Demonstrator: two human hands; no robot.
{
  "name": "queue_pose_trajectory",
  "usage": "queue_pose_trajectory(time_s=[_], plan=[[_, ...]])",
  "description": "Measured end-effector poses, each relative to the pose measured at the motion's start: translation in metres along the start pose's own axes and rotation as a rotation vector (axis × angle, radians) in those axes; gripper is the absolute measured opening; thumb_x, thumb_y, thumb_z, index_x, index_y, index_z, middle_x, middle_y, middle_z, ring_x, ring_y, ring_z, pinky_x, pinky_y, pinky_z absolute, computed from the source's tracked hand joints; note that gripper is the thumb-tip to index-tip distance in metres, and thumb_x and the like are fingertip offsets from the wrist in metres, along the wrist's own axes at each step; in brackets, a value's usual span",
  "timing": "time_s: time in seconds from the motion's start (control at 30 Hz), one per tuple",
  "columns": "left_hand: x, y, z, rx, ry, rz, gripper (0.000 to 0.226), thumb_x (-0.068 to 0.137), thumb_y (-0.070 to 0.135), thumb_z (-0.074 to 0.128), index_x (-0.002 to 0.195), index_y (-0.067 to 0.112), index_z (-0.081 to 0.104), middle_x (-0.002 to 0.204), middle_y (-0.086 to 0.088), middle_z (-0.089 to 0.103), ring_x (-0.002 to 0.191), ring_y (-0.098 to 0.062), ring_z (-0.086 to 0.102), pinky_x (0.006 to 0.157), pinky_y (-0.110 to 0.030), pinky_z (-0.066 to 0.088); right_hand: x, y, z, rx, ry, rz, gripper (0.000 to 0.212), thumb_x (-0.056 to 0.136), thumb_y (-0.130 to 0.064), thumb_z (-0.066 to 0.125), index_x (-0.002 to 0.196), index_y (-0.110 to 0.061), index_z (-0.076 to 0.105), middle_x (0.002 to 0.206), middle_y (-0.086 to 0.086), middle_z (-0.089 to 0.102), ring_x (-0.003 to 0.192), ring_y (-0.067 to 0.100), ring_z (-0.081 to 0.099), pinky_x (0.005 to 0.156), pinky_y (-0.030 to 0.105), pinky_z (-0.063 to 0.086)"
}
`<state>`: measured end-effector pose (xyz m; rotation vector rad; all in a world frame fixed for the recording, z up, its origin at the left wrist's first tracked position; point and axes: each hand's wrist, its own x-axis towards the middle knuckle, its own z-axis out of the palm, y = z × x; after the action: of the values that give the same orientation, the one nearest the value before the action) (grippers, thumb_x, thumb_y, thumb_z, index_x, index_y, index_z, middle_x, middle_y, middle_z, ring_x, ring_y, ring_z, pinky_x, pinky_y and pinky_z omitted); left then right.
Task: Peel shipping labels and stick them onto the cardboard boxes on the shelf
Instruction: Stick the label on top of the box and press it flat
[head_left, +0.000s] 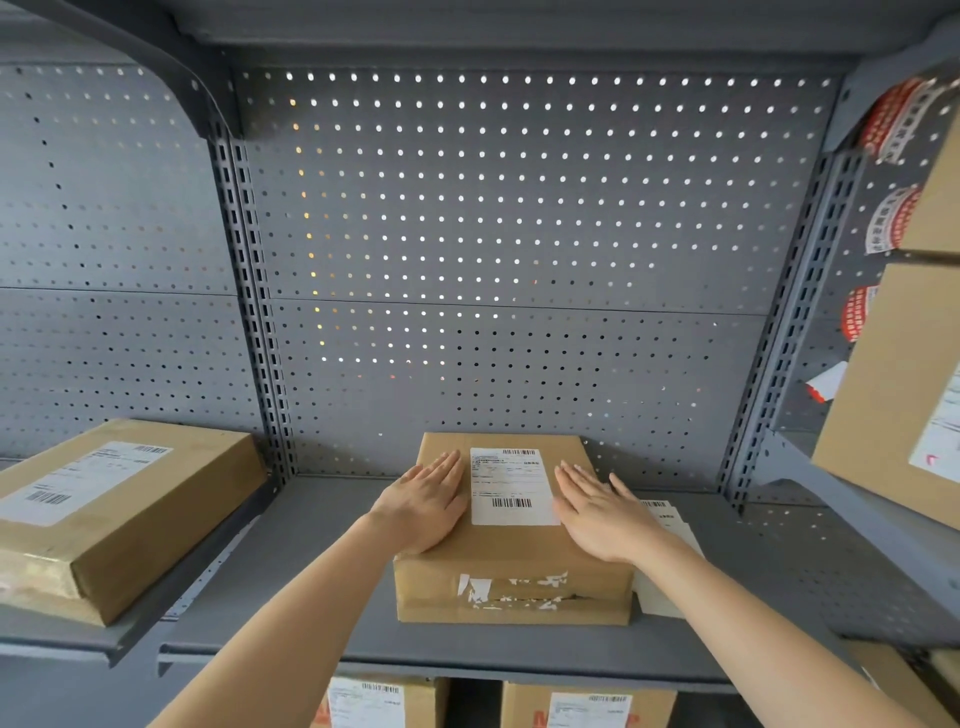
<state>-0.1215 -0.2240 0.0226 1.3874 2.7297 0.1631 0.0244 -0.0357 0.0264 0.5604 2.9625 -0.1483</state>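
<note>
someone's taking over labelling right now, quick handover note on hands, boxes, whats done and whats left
Left hand: open, flat on top of the centre box, left of its label.
Right hand: open, flat on the same box, right of the label.
Done: the label lies flat on the centre box; the left box is labelled too, as are the boxes on the shelf below.
Left: a sheet of labels lies on the shelf beside the centre box, partly under the right arm. Which boxes lack a label cannot be seen.

Brown cardboard box (511, 566) — white barcoded label (511, 486) — grey perforated shelf (519, 218).
</note>
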Motion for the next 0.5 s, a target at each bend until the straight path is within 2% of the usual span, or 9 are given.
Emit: queue_pose_trajectory(time_s=[0.2,0.5], plan=[[0.000,0.033,0.004,0.010,-0.073,0.052,0.061,0.100,0.043,0.014,0.150,0.015,-0.005,0.160,0.001,-0.009,0.146,-0.008,-0.007,0.117,-0.029,-0.006,0.003,-0.027,0.009,0.006,-0.008,-0.116,0.059,0.099,-0.047,0.004,0.150,-0.021,-0.010,0.158,-0.008,-0.015,0.145,0.005,-0.013,0.119,0.039,-0.010],[-0.002,0.019,0.004,0.006,-0.106,0.016,0.059,0.100,0.045,0.015,0.150,0.021,-0.005,0.160,0.008,-0.010,0.146,-0.004,-0.007,0.119,-0.031,-0.005,0.001,0.001,0.010,0.052,-0.015,-0.076,0.056,0.100,-0.046,0.006,0.151,-0.026,-0.007,0.158,-0.012,-0.014,0.144,0.003,-0.013,0.120,0.041,-0.008]])
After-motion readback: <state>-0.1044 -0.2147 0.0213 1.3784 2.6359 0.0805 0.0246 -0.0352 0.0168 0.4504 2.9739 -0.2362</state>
